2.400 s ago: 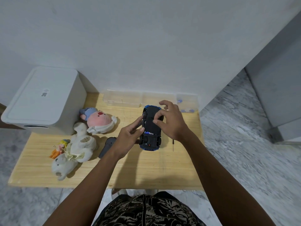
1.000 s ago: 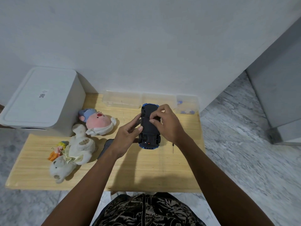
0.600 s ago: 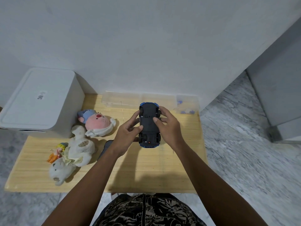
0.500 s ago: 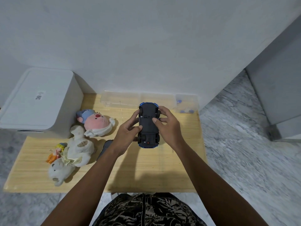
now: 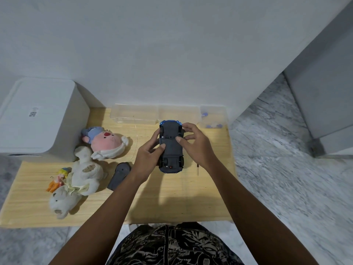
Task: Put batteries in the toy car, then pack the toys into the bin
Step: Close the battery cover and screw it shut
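Left grip (image 5: 148, 159) and right grip (image 5: 196, 146) both clamped on one toy car (image 5: 171, 148), underside up, above the surface (image 5: 172, 197). Three soft toys: pink plush (image 5: 107, 142), white bear (image 5: 76, 182), small doll (image 5: 57, 178). One white bin (image 5: 36, 119); label unreadable.

A small label (image 5: 33, 112) with dark print sits on the lid of the white bin (image 5: 41, 119); its characters are too small to read. No other text shows.

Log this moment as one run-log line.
toy car upside down, above table | left hand grips car | right hand grips car | plush toys unpacked | bin lidded
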